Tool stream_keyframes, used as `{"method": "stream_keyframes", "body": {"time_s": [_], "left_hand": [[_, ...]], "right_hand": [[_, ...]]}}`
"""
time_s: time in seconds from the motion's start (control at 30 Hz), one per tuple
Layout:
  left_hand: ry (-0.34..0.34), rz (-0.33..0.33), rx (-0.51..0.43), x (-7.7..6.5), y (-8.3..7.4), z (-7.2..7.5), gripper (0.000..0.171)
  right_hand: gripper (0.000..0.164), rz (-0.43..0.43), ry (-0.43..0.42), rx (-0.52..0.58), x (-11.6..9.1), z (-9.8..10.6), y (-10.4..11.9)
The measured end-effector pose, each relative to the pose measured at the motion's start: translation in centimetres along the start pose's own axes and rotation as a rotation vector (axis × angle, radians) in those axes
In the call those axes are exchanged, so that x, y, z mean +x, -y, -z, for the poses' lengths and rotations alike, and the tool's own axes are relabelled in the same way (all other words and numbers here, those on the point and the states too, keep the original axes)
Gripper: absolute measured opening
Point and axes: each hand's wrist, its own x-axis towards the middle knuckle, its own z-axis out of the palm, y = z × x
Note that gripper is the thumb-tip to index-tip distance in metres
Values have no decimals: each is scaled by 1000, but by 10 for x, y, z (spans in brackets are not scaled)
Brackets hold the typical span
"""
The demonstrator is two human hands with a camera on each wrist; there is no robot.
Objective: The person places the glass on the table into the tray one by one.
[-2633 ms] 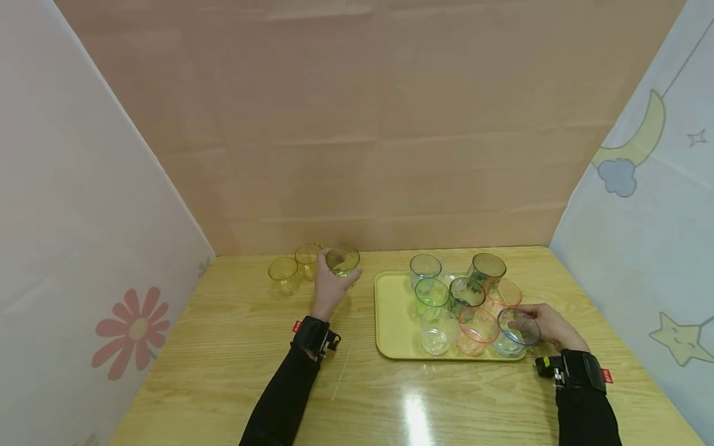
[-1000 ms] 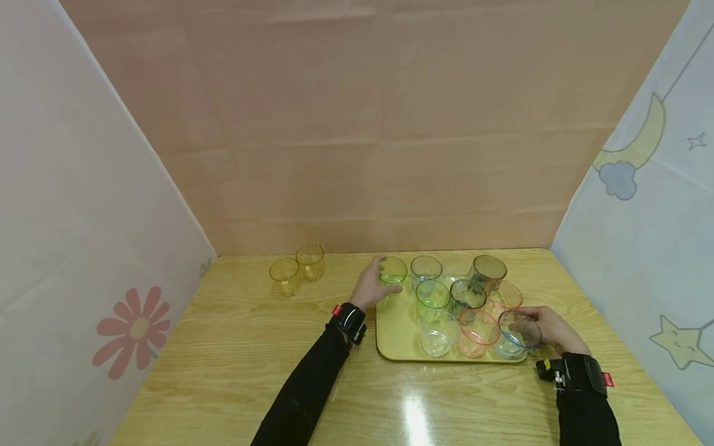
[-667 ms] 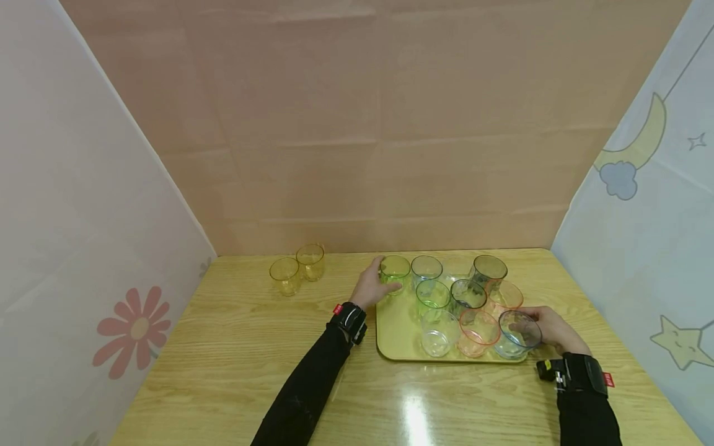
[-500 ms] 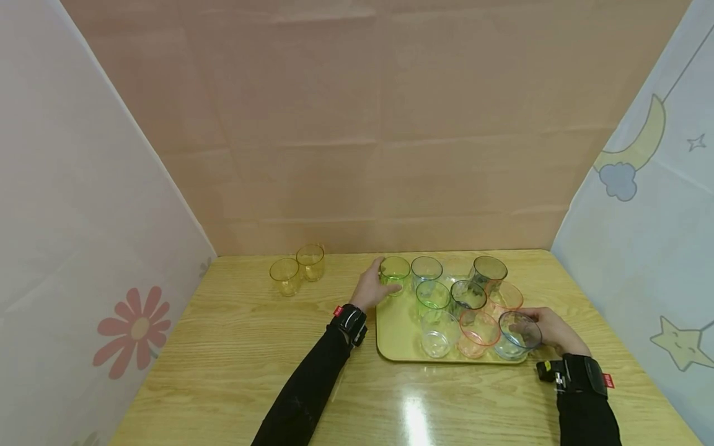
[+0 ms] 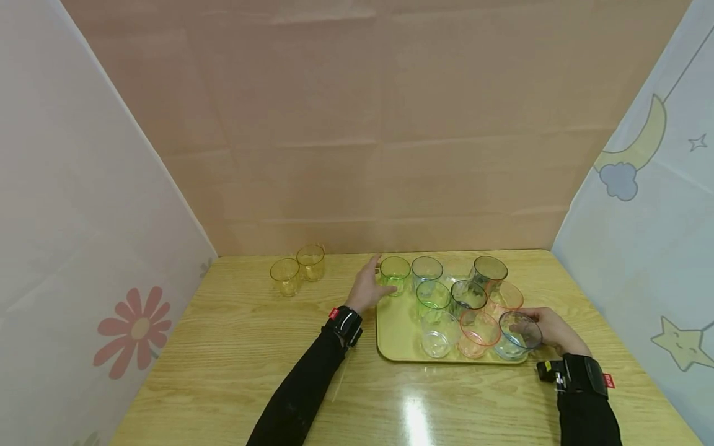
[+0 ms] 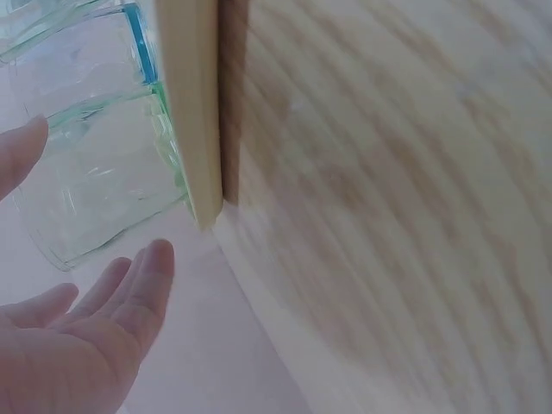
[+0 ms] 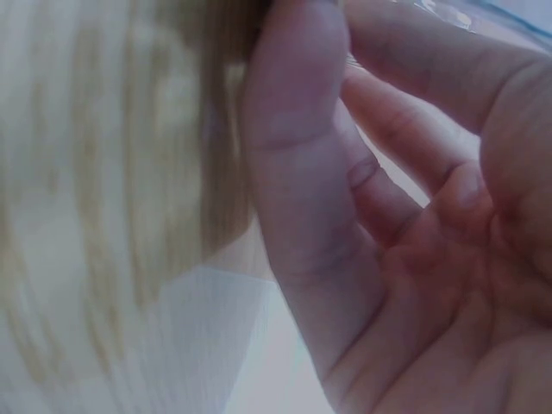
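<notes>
In the head view my left hand point(image 5: 365, 290) stands at the left side of a green glass point(image 5: 395, 282) on the back left corner of the yellow tray point(image 5: 397, 337). The left wrist view has this hand's fingertips point(image 6: 153, 267) spread apart, with a gap to the glass. At the tray's front right corner, my right hand point(image 5: 558, 329) reaches in at a blue-rimmed glass point(image 5: 509, 350). Some of its fingers show through that glass. In the right wrist view its thumb and a finger converge at the top edge; I cannot tell what they hold.
More glasses share the tray: a second green one point(image 5: 432, 300), a clear one point(image 5: 437, 342), a red-rimmed one point(image 5: 474, 350) and several others. Two yellow glasses point(image 5: 286, 285) stand apart at the table's back left. A brown backdrop point(image 5: 357, 155) closes off the back.
My left hand brought the green glass rightward from beside the yellow glasses, set it on the tray's back left corner, then loosened its fingers. The right hand has stayed put.
</notes>
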Motion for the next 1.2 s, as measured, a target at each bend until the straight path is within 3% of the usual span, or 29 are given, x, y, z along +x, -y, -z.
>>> {"method": "stream_keyframes", "body": {"time_s": [0.2, 0.47, 0.9, 1.2], "left_hand": [[-15, -29, 10, -5, 1, 5, 91], [-43, -104, -59, -15, 7, 19, 84], [-260, -228, -85, -46, 28, 47, 58], [-354, -196, -190, -55, 38, 81, 54]], "right_hand": [[61, -8, 1, -14, 0, 0, 2], [59, 13, 20, -13, 1, 2, 2], [60, -6, 22, -7, 1, 4, 3], [61, -22, 26, 24, 2, 3, 0]]}}
